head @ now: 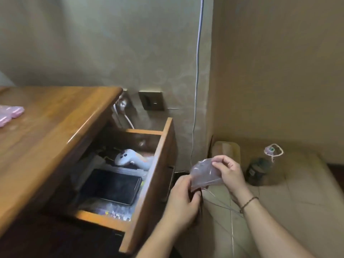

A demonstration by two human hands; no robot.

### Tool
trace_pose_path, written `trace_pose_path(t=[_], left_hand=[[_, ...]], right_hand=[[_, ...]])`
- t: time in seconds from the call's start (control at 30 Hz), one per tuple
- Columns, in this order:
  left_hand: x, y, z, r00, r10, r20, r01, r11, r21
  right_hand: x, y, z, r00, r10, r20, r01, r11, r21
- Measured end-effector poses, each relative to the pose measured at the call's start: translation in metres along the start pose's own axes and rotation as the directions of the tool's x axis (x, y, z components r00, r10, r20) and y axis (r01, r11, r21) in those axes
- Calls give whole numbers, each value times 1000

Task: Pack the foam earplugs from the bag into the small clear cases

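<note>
I held the bag (204,173) beside the open drawer (149,183), fingers of both hands (183,200) pinching its edges, probably to open it.

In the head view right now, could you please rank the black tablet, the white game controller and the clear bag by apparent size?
1. black tablet
2. white game controller and clear bag: look alike, and the bag is nearer, so unranked.

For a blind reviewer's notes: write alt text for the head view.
Both hands, left and right, hold a clear plastic bag beside an open wooden drawer holding a white game controller and a dark tablet. Pink cases lie on the desktop at left.
</note>
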State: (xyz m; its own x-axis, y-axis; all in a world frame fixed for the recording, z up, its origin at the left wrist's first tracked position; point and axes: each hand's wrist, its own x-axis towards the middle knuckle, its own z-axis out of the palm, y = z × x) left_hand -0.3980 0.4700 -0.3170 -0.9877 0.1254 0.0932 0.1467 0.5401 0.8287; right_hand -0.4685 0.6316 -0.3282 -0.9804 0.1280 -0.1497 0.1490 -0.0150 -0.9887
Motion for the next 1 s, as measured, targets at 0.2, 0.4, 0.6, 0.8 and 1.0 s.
trace_pose_path(t=[0.2,0.4,0.6,0.8,1.0], left_hand=[[4,-64,-34,978,-67,199,33,985,169],[21,-123,-53,923,-251,292,183,953,240],[34,-172,-38,804,-523,282,493,852,174],[37,-209,-22,711,-633,307,547,772,325],[47,-213,-17,696,-654,296,545,750,375]], right_hand=[[7,53,31,976,218,23,-219,973,75],[12,107,59,936,341,86,-328,935,-138],[23,155,88,891,455,15,-416,827,-379],[33,205,103,836,534,128,-380,731,-567],[41,233,99,854,517,56,-426,758,-493]])
